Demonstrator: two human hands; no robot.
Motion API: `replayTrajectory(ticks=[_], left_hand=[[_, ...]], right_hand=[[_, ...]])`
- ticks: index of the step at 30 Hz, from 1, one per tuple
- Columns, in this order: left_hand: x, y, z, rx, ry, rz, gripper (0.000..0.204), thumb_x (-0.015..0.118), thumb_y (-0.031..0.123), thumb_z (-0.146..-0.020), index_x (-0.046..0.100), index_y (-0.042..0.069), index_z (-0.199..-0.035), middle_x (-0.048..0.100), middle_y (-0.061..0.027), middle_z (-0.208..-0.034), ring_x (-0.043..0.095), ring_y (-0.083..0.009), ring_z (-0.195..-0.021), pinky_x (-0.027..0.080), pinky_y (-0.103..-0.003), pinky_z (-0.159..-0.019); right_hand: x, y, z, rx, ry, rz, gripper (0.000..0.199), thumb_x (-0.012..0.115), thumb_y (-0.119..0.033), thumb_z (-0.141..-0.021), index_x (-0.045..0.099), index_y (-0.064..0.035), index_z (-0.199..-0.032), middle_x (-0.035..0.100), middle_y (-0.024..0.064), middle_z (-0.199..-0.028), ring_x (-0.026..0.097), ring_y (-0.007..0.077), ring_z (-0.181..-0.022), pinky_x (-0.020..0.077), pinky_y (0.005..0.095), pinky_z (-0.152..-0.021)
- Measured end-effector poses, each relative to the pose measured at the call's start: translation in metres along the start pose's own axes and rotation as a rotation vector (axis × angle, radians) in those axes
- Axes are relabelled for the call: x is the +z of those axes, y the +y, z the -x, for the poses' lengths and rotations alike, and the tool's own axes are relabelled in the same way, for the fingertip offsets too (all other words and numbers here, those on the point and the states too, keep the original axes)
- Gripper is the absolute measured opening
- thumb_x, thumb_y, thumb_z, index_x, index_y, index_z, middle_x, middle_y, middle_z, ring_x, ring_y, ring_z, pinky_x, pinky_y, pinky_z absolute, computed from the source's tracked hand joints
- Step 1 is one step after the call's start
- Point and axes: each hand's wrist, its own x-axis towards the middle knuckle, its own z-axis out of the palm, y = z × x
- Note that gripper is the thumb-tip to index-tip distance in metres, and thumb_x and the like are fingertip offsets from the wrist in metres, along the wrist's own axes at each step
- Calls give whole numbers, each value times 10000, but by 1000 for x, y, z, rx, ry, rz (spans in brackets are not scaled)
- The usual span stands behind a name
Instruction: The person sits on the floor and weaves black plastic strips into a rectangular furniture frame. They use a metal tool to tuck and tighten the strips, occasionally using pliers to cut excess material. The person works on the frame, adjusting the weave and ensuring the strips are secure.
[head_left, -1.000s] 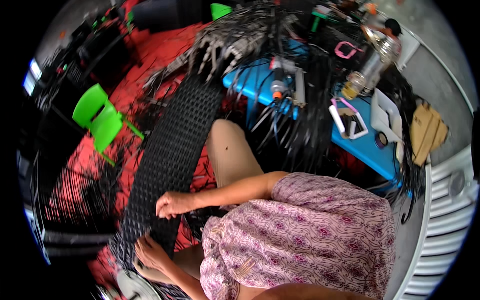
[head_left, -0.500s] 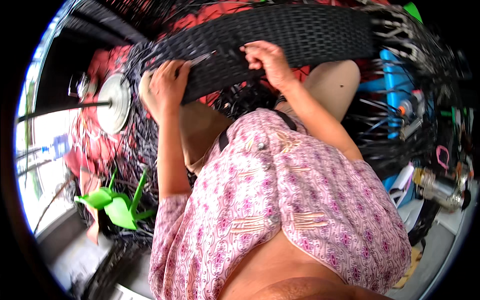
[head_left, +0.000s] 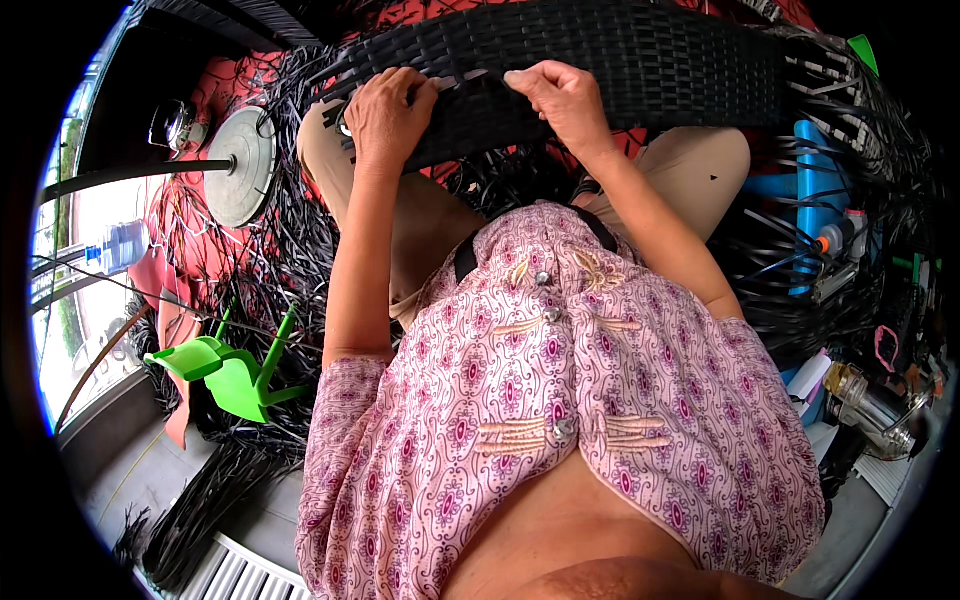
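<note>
A long black woven panel (head_left: 650,62) of flat plastic strips lies across my bent knees. My left hand (head_left: 388,118) rests at its left part, fingers closed round a thin pointed metal tool (head_left: 464,77). The tool's light tip points right along the weave, and its grip is mostly hidden by my hand. Facing it, my right hand (head_left: 568,102) pinches thumb and forefinger together at the panel. Whatever lies in that pinch is too small and dark to make out. Loose strip ends (head_left: 825,90) stick out from the panel's right end.
Heaps of loose black strips (head_left: 290,215) cover the red floor sheet. At left are a round grey pole base (head_left: 243,168), a clear blue bottle (head_left: 122,246) and a green plastic piece with legs (head_left: 238,385). A blue plastic frame (head_left: 808,205) and a shiny metal-and-glass vessel (head_left: 875,405) are at right.
Both hands have shifted right and upward in view. The left hand and its tool are nearer the right hand, whose fingers have come together at the weave. The whole view has shifted slightly.
</note>
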Motion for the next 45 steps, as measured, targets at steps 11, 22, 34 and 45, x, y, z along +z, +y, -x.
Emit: replayTrajectory(ticks=[11, 22, 34, 45], left_hand=[[-6, -3, 4, 40, -6, 7, 222, 699, 317, -875, 718, 97, -857, 689, -52, -852, 664, -275, -839, 495, -395, -725], [-39, -12, 15, 19, -42, -185, 267, 657, 335, -918, 719, 79, -876, 678, -89, -829, 661, -304, -844, 492, -417, -746], [-3, 12, 12, -248, -74, 95, 328, 758, 346, -830, 678, 45, -931, 665, -135, -908, 654, -344, -870, 505, -447, -762], [5, 9, 18, -385, 107, 246, 246, 737, 213, -863, 645, -15, -850, 681, -138, -786, 666, -230, -654, 507, -345, -642]], right_hand=[[29, -21, -13, -361, 42, 794, 252, 709, -266, -860, 668, -57, -727, 682, 156, -702, 686, 360, -695, 541, 454, -647], [41, -26, -51, -595, -224, 1109, 260, 705, -283, -875, 663, -38, -798, 704, 136, -781, 704, 334, -788, 553, 451, -741], [35, -15, -51, -542, -164, 869, 113, 663, -129, -806, 731, -40, -793, 716, 170, -805, 713, 353, -811, 568, 468, -769], [41, -28, -28, -527, -59, 1035, 422, 770, -142, -787, 610, -94, -1175, 670, 76, -1036, 666, 291, -990, 521, 434, -867]])
